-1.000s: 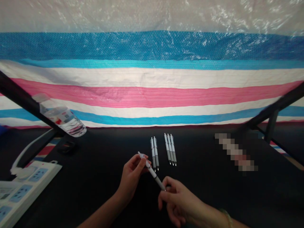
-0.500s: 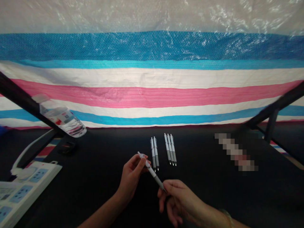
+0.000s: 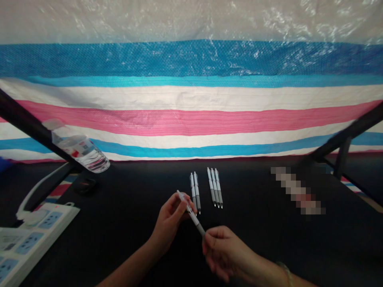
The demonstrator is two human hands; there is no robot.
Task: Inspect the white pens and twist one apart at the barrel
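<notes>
Head view: the pen (image 3: 190,212) is held across the lower middle of the frame, above the black table (image 3: 125,223), and a small shift is seen against half a second ago — the pen has been drawn a little up and to the right in the picture, and the right hand (image 3: 224,251) has been closed further around its lower end, so that less of the grey tip is left showing. The left hand (image 3: 171,220) is pinched on the upper, white part of the barrel, thumb and fingers wrapped round it. By that reading, the two ends are being gripped more firmly, as for twisting or pulling apart. The long axis is laid on a diagonal, from upper left down to lower right, with the clicker end pointed to the upper left and the tip buried in the right hand. Just beyond, a pair of pens (image 3: 194,191) and a trio of pens (image 3: 214,187) are laid flat in rows.
</notes>
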